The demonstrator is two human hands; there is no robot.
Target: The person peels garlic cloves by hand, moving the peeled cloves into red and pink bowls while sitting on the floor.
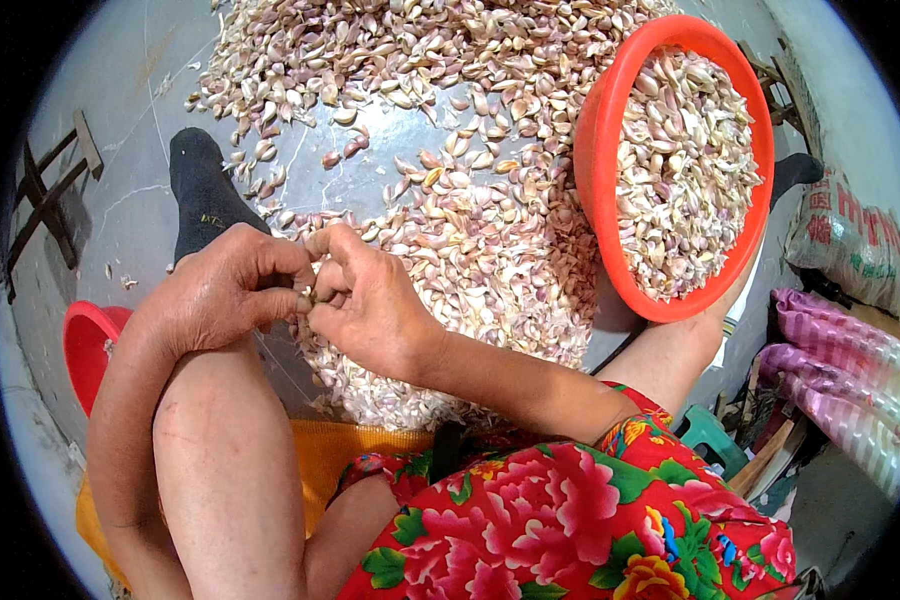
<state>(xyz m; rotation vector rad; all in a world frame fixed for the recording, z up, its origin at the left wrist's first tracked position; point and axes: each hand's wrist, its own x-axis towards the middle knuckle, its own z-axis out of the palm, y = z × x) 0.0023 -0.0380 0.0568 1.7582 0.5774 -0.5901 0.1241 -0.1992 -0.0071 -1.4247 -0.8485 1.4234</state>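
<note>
My left hand rests by my bent left knee, its thumb and fingers pinched together. Fingertip to fingertip with it, my right hand is curled in the same way. Between them is a small pale piece of garlic, mostly hidden by the fingers. Beneath and beyond both hands, loose garlic cloves with whitish and purple skins cover the floor. A larger heap of cloves spreads at the far side.
A red plastic basin full of cloves leans tilted at my right leg. Behind my left forearm is another red basin. A wooden frame stands left; a printed woven sack and striped pink plastic bags lie right, near a green plastic stool.
</note>
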